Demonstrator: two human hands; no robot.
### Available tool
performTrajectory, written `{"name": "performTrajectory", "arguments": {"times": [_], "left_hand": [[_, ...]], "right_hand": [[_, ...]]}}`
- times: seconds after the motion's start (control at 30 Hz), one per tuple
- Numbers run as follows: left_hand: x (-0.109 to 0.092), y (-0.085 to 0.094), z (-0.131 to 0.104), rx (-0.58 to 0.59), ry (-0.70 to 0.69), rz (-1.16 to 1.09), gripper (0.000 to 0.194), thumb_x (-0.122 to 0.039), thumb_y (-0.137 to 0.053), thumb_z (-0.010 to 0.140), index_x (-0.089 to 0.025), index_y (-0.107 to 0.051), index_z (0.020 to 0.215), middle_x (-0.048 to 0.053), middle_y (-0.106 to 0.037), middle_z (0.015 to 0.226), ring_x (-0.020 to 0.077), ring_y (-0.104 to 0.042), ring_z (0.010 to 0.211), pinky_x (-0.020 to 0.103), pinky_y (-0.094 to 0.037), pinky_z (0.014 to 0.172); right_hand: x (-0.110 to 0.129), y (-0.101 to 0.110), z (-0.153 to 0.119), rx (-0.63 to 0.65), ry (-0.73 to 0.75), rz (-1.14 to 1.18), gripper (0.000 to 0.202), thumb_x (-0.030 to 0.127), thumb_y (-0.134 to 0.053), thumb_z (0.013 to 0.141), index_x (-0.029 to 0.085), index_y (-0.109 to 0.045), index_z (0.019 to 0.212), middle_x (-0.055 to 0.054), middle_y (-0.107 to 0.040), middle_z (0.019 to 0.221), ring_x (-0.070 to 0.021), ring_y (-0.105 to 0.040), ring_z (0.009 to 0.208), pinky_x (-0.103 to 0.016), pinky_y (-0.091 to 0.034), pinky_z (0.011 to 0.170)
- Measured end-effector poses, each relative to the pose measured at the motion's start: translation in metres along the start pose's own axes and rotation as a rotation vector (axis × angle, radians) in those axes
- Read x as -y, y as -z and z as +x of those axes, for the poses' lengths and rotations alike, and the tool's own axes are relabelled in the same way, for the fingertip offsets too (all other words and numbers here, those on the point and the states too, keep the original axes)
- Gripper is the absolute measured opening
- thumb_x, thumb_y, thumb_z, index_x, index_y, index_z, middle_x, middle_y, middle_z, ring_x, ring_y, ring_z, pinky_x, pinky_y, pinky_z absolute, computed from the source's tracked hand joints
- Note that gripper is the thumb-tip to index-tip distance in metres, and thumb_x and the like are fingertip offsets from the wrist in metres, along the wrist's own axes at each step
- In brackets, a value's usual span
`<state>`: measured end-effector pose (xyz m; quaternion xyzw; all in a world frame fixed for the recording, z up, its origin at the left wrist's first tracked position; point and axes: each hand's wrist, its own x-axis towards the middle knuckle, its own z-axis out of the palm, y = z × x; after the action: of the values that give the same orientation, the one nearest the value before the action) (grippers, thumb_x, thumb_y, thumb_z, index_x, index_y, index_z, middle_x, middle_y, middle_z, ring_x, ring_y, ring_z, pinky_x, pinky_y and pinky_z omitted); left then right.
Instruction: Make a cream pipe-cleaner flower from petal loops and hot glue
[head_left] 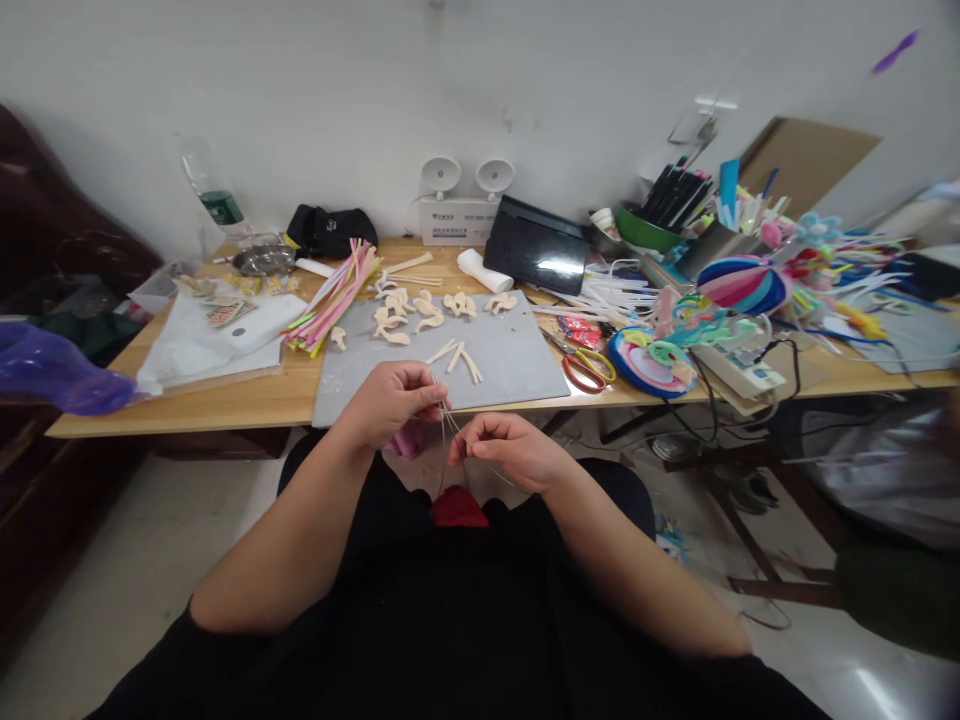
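My left hand [397, 402] pinches several thin, wire-like strands [443, 432] in front of the table's near edge. Beside it, my right hand [519, 452] has its fingers closed on the same strands lower down, and their ends hang over my lap. Just beyond the hands lies a grey mat [517, 375]. Curled cream pieces [390, 318] are spread over its far half. Closer to my left hand are a few short straight cream pieces [469, 362]. Something pink [407, 440] shows below my left hand, partly hidden.
Pink and yellow pipe cleaners [341, 295] lie left of the mat. Scissors [589, 368] with red and yellow handles lie to its right. Further right are a round colourful piece [651, 362], a power strip [739, 370] with cables, and a green bowl [649, 230] of markers.
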<state>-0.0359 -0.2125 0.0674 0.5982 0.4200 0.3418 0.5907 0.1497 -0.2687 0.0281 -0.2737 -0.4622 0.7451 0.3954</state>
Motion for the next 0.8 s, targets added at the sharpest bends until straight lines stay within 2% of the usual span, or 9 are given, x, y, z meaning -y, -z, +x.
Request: {"name": "performTrajectory", "arguments": {"times": [0.2,0.37,0.5,0.63,0.8], "left_hand": [[0.003,-0.002,0.000,-0.042,0.005,-0.048,0.017,-0.025,-0.068,0.068,-0.014,-0.059,0.059,0.002,-0.062,0.051,0.0091,-0.056,0.043,0.017,-0.042,0.041],[0.001,-0.006,0.003,-0.061,-0.008,-0.120,0.018,-0.025,-0.069,0.066,-0.013,-0.057,0.059,0.002,-0.063,0.055,0.0074,-0.056,0.045,0.016,-0.044,0.044],[0.000,-0.016,0.005,-0.078,0.007,-0.279,0.021,-0.023,-0.070,0.064,-0.013,-0.053,0.058,0.002,-0.064,0.060,0.0064,-0.054,0.044,0.016,-0.044,0.043],[-0.003,-0.027,0.009,-0.137,-0.014,-0.407,0.023,-0.020,-0.069,0.062,-0.013,-0.048,0.057,0.002,-0.063,0.060,0.0051,-0.052,0.042,0.016,-0.043,0.043],[-0.003,-0.035,0.013,-0.208,-0.080,-0.428,0.021,-0.020,-0.067,0.065,-0.014,-0.048,0.058,-0.001,-0.061,0.058,0.0051,-0.050,0.041,0.019,-0.045,0.046]], "right_hand": [[-0.010,0.008,0.003,-0.062,0.050,-0.096,0.014,0.026,-0.071,0.067,0.017,-0.061,0.071,0.003,-0.059,0.070,-0.0072,-0.056,0.061,-0.023,-0.046,0.061],[-0.004,0.012,0.004,-0.113,0.126,-0.246,0.012,0.026,-0.073,0.063,0.019,-0.065,0.069,0.000,-0.059,0.079,-0.0083,-0.053,0.067,-0.023,-0.046,0.060],[-0.001,0.013,0.004,-0.165,0.229,-0.375,0.009,0.026,-0.072,0.064,0.021,-0.066,0.068,0.000,-0.057,0.080,-0.0087,-0.052,0.066,-0.024,-0.044,0.059],[-0.002,0.011,0.005,-0.291,0.332,-0.550,0.010,0.026,-0.072,0.064,0.022,-0.062,0.063,0.000,-0.055,0.076,-0.0113,-0.051,0.067,-0.027,-0.043,0.062],[-0.009,0.001,0.009,-0.474,0.433,-0.739,0.013,0.027,-0.068,0.067,0.021,-0.057,0.063,-0.001,-0.055,0.073,-0.0134,-0.050,0.068,-0.030,-0.042,0.065]]}}
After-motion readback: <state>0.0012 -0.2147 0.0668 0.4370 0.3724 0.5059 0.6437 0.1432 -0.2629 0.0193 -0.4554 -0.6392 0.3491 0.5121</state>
